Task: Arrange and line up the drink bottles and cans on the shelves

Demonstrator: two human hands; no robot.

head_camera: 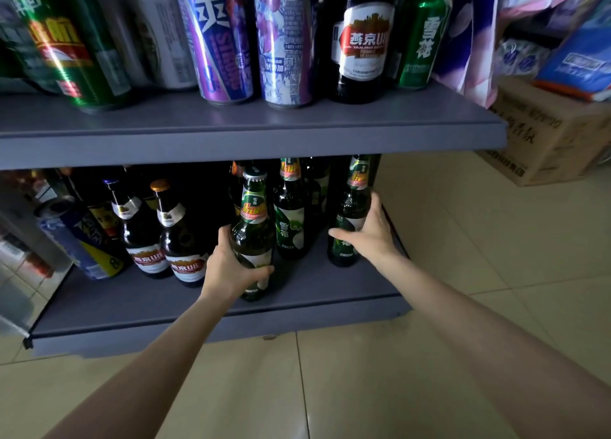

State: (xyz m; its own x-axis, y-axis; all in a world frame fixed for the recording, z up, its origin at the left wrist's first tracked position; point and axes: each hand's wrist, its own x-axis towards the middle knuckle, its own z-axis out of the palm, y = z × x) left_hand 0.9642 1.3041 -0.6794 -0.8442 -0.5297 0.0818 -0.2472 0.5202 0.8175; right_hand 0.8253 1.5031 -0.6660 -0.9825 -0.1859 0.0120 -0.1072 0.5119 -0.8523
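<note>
On the grey lower shelf (317,293), two green glass beer bottles are being lined up. The left hand (228,266) is wrapped around the nearer bottle (253,237), fingers (264,270) curled under its label. The right hand (367,230) clasps the far-right bottle (348,213). Next, each probably needs sliding level with the third green bottle (291,213) standing between the hands.

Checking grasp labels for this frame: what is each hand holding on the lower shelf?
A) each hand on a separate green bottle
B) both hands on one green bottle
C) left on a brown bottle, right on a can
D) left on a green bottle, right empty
A: the left hand grips the front green beer bottle, and the right hand grips the rightmost green beer bottle.
</note>
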